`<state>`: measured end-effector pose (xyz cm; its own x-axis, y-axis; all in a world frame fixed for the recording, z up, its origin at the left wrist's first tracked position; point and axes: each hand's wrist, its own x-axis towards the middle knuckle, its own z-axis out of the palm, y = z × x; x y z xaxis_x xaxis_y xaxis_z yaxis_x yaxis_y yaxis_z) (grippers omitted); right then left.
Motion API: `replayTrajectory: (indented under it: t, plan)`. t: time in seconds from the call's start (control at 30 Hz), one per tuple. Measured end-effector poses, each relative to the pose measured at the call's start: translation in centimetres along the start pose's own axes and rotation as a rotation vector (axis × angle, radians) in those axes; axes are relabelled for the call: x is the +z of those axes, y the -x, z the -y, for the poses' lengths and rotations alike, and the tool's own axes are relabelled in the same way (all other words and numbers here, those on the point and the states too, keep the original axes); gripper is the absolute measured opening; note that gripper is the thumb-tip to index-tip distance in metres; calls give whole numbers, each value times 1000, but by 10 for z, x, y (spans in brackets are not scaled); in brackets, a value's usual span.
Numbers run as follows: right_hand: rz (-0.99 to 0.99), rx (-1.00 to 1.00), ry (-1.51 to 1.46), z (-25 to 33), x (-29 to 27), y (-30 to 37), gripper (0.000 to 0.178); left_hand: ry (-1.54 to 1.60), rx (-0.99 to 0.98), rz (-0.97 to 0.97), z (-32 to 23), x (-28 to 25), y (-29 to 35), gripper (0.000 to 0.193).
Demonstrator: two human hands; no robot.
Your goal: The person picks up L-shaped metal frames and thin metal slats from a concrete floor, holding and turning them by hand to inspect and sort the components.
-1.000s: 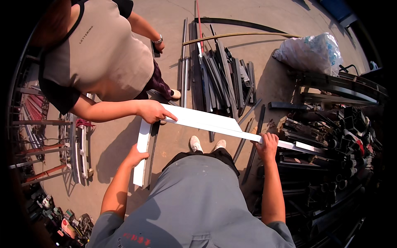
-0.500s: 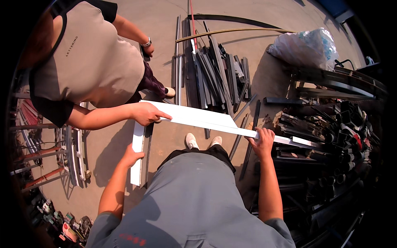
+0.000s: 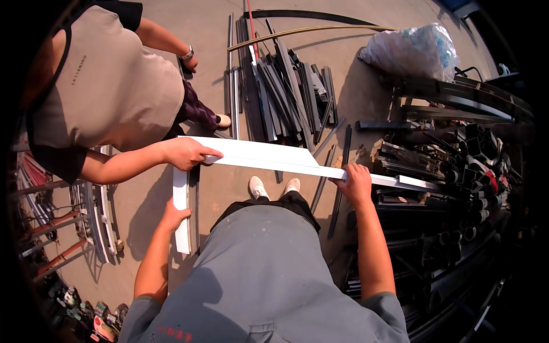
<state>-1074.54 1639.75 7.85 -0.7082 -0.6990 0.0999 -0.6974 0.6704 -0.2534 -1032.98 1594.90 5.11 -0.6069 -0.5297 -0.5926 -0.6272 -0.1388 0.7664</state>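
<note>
A white L-shaped length of metal profile point(image 3: 260, 153) spans the space before me. Its broad plate narrows toward the right into a thin bar. My right hand point(image 3: 355, 184) is closed round that bar, fingers over the top. The short white leg point(image 3: 181, 234) comes toward me at the left, and my left hand point(image 3: 174, 216) grips it with the thumb on its inner side. At the corner, a co-worker's hand point(image 3: 187, 154) rests on the profile, index finger stretched along the white face. Part of the corner is hidden beneath that hand.
A person in a beige top point(image 3: 123, 74) stands at the far left. Dark metal bars point(image 3: 291, 97) lie on the ground ahead, near a stuffed clear plastic bag point(image 3: 414, 51). Stacked profiles point(image 3: 440, 228) fill the right side. A metal rack point(image 3: 97, 223) stands at the left.
The whole scene has shifted slightly left in the picture. Both my hands keep their hold on the white profile, and the co-worker's hand stays at its corner.
</note>
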Motion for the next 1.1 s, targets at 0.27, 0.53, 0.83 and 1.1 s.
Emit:
replayTrajectory:
  t: [0.27,0.53,0.83,1.1]
  plan:
    - [118,-55,145,-7,8,-13,25,-29,27,-8,6,1,0,47]
    - [169,-28,121,-5,4,-18,20,-31,20,-30,1,0,1,45]
    - [112,-29,100,-5,9,-18,22,-67,2,-32,8,-5,-1,46]
    - [105,-47,84,-1,6,-22,22,-158,-26,-40,1,-4,3,46]
